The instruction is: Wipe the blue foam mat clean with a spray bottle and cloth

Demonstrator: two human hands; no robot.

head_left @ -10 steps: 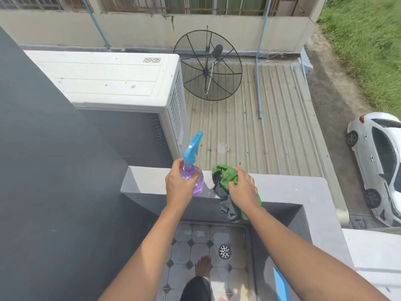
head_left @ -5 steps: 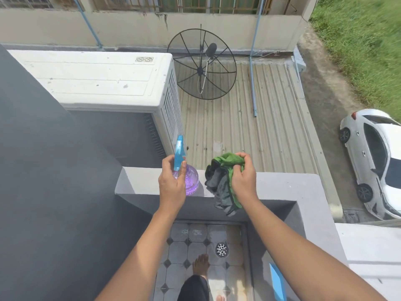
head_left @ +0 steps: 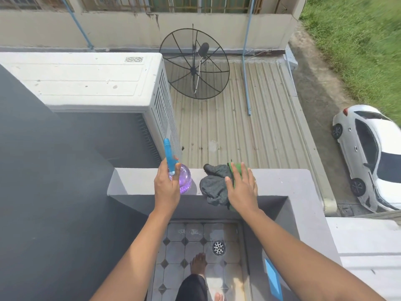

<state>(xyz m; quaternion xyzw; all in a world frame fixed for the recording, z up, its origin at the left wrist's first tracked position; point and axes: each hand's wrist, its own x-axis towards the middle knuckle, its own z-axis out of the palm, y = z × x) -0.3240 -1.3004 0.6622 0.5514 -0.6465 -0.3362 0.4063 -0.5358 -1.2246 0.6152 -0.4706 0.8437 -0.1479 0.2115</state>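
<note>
The spray bottle [head_left: 185, 181], purple with a blue nozzle, stands on the grey parapet ledge [head_left: 134, 181]. My left hand [head_left: 166, 190] wraps its fingers around the bottle's neck. Just to the right, a crumpled grey and green cloth [head_left: 213, 185] lies on the ledge and hangs over its inner edge. My right hand [head_left: 240, 187] rests flat over the cloth's green part with the fingers spread. A thin strip of the blue foam mat [head_left: 273, 279] shows low on the right, against the inner wall.
A white air-conditioner unit [head_left: 97, 83] sits beyond the ledge on the left, a black mesh dish [head_left: 195, 64] on the corrugated roof below. The tiled floor has a drain [head_left: 218, 248] beside my bare foot [head_left: 198, 263]. A white car [head_left: 373, 157] is parked far below.
The cloth, held up in my right hand half a second ago, now lies on the ledge and that hand has flattened over it. The bottle's nozzle has turned away from me.
</note>
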